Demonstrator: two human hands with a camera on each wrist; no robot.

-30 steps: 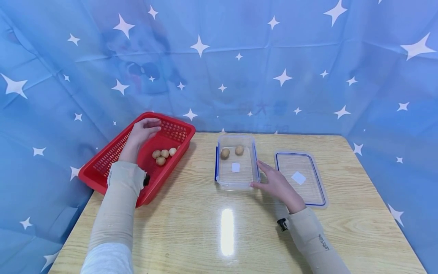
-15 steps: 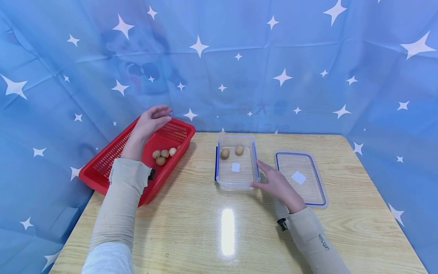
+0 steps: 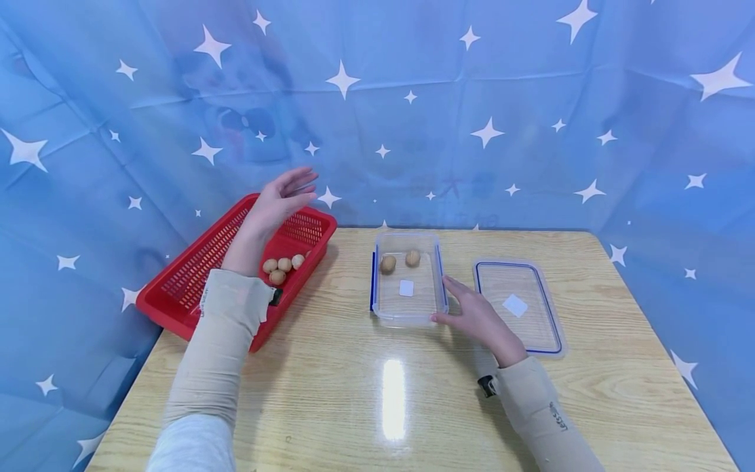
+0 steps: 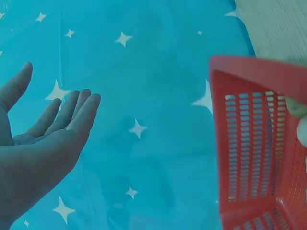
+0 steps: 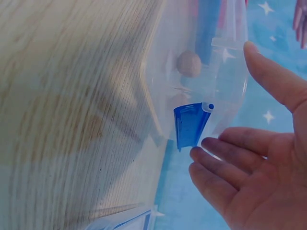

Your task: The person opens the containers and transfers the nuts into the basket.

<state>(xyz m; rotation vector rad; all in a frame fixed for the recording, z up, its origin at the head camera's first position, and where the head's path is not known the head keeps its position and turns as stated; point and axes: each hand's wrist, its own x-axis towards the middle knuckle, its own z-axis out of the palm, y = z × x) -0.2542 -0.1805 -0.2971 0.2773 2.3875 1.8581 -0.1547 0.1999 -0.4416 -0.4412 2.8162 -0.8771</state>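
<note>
My left hand (image 3: pixel 274 208) is raised over the far side of the red plastic basket (image 3: pixel 154 296). Nothing shows between its fingers and thumb in the left wrist view, where the fingers are slightly bent. Several walnuts (image 3: pixel 277 276) lie together in the basket. To the right stands a clear food container (image 3: pixel 392 303) without its lid, holding two walnuts (image 3: pixel 412 259). Against its near right corner rests my right hand (image 3: pixel 479 320), thumb and fingers spread. In the right wrist view the thumb tip touches the container's rim, and the fingertips are near a blue side clip (image 5: pixel 189 125).
A clear lid (image 3: pixel 539 331) with a blue seal and a white label lies on the wooden table (image 3: pixel 330 393), right of the container. Blue star-patterned cloth (image 3: pixel 377 98) hangs behind the table and along its sides.
My left hand has moved up and to the right, from inside the basket's area to above its far rim. The right hand, container and walnuts stay as they were.
</note>
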